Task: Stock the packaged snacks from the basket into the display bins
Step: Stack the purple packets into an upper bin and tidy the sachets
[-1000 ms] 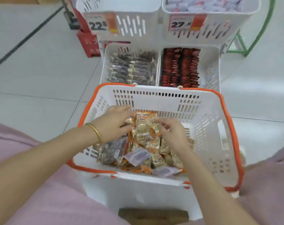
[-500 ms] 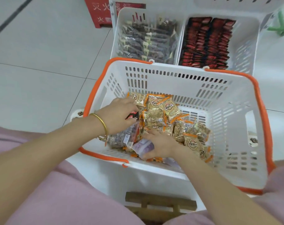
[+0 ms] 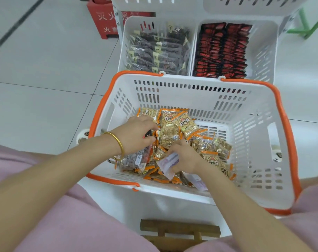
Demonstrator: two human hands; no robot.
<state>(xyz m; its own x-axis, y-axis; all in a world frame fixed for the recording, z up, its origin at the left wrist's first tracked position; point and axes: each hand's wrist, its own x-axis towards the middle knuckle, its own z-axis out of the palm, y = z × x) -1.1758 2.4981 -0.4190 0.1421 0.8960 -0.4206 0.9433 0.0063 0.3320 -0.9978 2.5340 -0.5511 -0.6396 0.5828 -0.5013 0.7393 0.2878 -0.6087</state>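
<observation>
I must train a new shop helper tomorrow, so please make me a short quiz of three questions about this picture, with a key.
1. True or false: the left hand rests outside the basket.
2. The packets in the right display bin are mostly: A red, B green, C blue.
3. Fill in: the wrapper that the right hand grips is white and ___.
Key: 1 false, it is inside, pinching a small red-and-black packet; 2 A; 3 purple.

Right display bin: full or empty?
Mostly full: two packed rows of red packets fill the bin, with a bare strip along its right wall.
</observation>
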